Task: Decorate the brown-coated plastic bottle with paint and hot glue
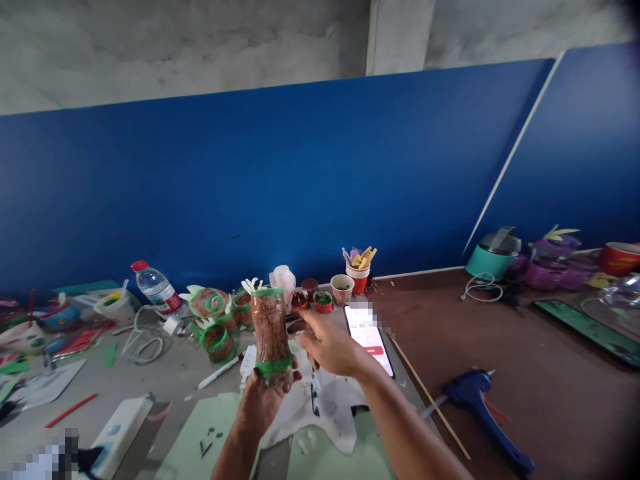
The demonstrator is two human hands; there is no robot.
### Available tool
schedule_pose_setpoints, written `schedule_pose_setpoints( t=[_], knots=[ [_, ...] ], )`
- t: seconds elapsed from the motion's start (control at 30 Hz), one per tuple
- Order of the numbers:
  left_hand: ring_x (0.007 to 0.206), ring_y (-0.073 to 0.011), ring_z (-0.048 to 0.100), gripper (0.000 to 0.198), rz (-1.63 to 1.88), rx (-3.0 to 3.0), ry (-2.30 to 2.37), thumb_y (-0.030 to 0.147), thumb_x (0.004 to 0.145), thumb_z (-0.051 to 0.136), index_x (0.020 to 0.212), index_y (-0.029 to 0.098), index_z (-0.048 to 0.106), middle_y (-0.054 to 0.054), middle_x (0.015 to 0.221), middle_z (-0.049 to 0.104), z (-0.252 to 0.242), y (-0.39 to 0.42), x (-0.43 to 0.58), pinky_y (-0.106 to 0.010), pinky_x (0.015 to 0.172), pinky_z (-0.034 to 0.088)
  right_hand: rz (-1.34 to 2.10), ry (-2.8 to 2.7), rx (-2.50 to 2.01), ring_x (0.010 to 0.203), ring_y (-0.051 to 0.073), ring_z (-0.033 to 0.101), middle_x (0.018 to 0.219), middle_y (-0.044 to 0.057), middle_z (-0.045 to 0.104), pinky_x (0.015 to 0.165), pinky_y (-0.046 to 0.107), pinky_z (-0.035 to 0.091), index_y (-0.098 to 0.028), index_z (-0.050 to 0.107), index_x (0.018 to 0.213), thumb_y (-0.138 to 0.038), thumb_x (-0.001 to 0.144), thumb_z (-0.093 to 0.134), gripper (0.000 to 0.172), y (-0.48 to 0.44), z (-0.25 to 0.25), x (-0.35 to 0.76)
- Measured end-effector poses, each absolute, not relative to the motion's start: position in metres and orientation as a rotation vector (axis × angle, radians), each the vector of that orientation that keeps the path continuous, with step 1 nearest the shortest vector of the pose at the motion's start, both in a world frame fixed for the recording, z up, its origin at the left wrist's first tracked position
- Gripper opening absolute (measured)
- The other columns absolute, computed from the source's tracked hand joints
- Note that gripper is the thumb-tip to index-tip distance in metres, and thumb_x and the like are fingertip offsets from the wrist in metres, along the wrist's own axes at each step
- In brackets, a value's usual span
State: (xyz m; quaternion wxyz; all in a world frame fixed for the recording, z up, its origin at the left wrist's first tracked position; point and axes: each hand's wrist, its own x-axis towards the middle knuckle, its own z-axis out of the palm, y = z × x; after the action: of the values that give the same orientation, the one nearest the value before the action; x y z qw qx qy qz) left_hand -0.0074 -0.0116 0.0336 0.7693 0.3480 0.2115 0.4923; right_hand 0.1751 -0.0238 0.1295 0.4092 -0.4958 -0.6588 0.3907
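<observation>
My left hand [265, 400] is wrapped round the lower end of a cut plastic bottle [271, 327], holding it upright. The bottle is painted brown, with a green band at its top and another near its base. Just right of it is my right hand [327, 343], index finger stretched toward the bottle and thumb apart below; the other fingers are partly hidden, and nothing shows in its grip. Behind the hands stand a small cup of green paint [323, 302] and a paper cup [342, 291]. A stained white cloth [325, 417] lies beneath.
A lit phone [370, 340] lies right of my right hand. Further right are a wooden stick [430, 397] and a blue glue gun [483, 410]. Other painted bottle pieces [218, 342], a white marker [220, 372], a water bottle [156, 288] and a power strip [123, 437] lie left.
</observation>
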Motion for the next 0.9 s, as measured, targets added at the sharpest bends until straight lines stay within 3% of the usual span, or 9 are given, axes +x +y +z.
schedule_pose_setpoints(
  t=[0.13,0.27,0.37,0.73,0.9],
  knots=[
    [0.057,-0.0158,0.060,0.042,1.092,0.725,0.462,0.060,0.060,0.078,0.084,0.026,0.078,-0.005,0.084,0.077,0.033,-0.011,-0.008,-0.040,0.075,0.052,1.053,-1.747,-1.312,0.052,0.014,0.055,0.067,-0.001,0.066,0.052,0.024,0.038,-0.023,0.058,0.127,-0.019,0.082,0.056,0.045,-0.026,0.133,0.174],
    [0.065,-0.0188,0.065,0.043,1.106,0.677,0.497,0.061,0.059,0.078,0.084,0.026,0.078,-0.005,0.085,0.078,0.031,-0.010,-0.010,-0.040,0.078,0.054,1.059,-1.831,-1.276,0.062,0.014,0.055,0.069,0.000,0.066,0.056,0.024,0.037,-0.019,0.072,0.095,-0.018,0.079,0.057,0.022,-0.025,0.137,0.181],
    [0.075,-0.0217,0.069,0.047,1.113,0.633,0.526,0.061,0.058,0.078,0.087,0.024,0.078,-0.007,0.086,0.078,0.030,-0.009,-0.011,-0.039,0.079,0.055,1.086,-1.783,-1.179,0.059,0.012,0.049,0.067,0.000,0.062,0.055,0.023,0.035,-0.017,0.072,0.080,-0.018,0.080,0.054,0.018,-0.024,0.139,0.187],
    [0.080,-0.0232,0.071,0.042,1.211,0.506,0.560,0.053,0.055,0.082,0.085,0.024,0.076,-0.005,0.084,0.078,0.030,-0.006,-0.008,-0.039,0.077,0.056,0.776,-1.138,-1.087,0.052,0.011,0.037,0.057,-0.004,0.045,0.049,0.023,0.027,-0.017,0.069,0.084,-0.032,0.082,0.057,0.019,-0.022,0.143,0.215],
    [0.071,-0.0198,0.069,0.040,1.334,0.449,0.626,0.052,0.057,0.081,0.083,0.023,0.074,-0.006,0.081,0.077,0.033,0.000,-0.007,-0.037,0.073,0.055,0.722,-0.970,-1.030,0.052,0.010,0.036,0.057,-0.004,0.044,0.048,0.024,0.027,-0.017,0.067,0.083,-0.032,0.081,0.058,0.018,-0.018,0.140,0.219]
  ],
)
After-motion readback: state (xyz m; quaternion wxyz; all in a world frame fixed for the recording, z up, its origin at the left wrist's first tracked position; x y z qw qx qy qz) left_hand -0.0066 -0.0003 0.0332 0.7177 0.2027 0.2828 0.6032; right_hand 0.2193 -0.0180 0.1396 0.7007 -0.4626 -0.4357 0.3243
